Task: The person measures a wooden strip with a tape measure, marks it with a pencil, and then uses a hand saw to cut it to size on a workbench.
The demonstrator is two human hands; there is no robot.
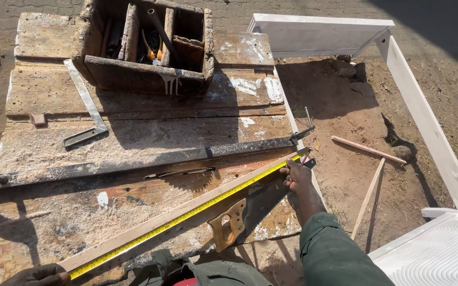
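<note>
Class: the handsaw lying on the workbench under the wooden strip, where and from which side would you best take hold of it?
Grip the handsaw by its tan wooden handle, coming from the bench's near edge: the handle points that way and lies uncovered, while the strip crosses the blade.

Wooden toolbox (144, 47) and steel try square (86, 106) are set on the sawdust-covered workbench (54, 212); handsaw (229, 222) is laid flat; white frame (425, 116) is seen on the ground.

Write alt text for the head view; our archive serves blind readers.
A person's left hand and right hand stretch a yellow tape measure along a wooden strip on a sawdust-covered workbench. A handsaw, long clamp, metal square and wooden toolbox are nearby.
</note>
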